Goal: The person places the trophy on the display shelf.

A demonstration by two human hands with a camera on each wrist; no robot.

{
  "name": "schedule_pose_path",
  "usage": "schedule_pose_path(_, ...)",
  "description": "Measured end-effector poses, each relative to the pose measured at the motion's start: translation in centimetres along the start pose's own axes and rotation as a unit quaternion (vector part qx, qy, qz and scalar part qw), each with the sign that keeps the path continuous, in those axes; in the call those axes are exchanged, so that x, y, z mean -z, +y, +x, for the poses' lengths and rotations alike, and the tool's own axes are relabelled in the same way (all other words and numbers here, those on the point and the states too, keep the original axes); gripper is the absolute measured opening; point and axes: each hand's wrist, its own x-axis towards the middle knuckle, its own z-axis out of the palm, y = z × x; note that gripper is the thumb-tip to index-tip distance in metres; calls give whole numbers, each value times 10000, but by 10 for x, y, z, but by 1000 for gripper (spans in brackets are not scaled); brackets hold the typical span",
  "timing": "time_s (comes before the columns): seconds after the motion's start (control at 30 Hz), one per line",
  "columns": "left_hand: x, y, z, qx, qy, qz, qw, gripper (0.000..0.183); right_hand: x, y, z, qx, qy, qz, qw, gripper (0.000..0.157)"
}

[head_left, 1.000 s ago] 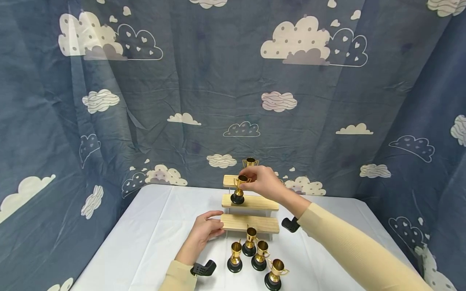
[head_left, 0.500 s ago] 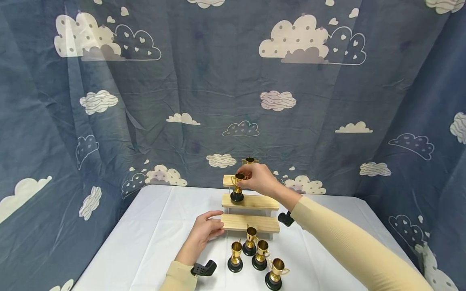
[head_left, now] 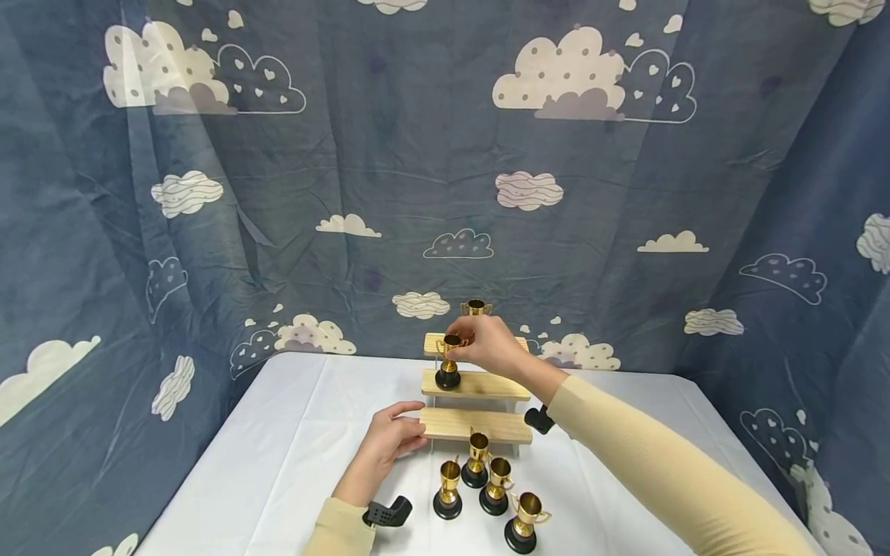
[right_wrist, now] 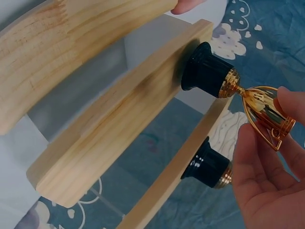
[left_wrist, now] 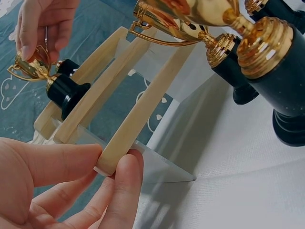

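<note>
Dark blue cloth (head_left: pixel 424 147) printed with pale clouds hangs behind a table covered in white cloth (head_left: pixel 299 448), with a three-step stand (head_left: pixel 480 425) low in the middle of the frame. The right hand (head_left: pixel 492 344) pinches a gold cup (head_left: pixel 449 374) by its upper part, thumb and fingers about the bowl. This cup is upright near the left end of the middle board (head_left: pixel 494 384); its black base looks to be on the wood, though I can't quite tell whether all its weight rests there.

Lower left of that, the left hand (head_left: pixel 388 440) pinches the left end of the bottom board (left_wrist: pixel 148 102) between thumb and fingers. If that hand pulled or let go suddenly, the light-looking stand might shift and rock whatever is on it.

A second cup (head_left: pixel 476 307) is on the top board (head_left: pixel 433 345), just behind the right hand, so a careless lift could knock it. A finger catching the held cup's thin handle might tip it off the narrow board, perhaps onto the four cups (head_left: pixel 450 477) grouped on the table at lower centre.
</note>
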Motion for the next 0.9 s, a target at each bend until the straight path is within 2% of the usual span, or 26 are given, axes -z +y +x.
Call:
schedule_pose_path(0.27,0,-2,1,-20,-52,-8,10000,57,-7,0,-1,61,-35,-59,10000,35)
schedule_pose_path(0.9,0,0,1,24,-19,65,10000,56,-9,3,2,86,89,-104,9999,33)
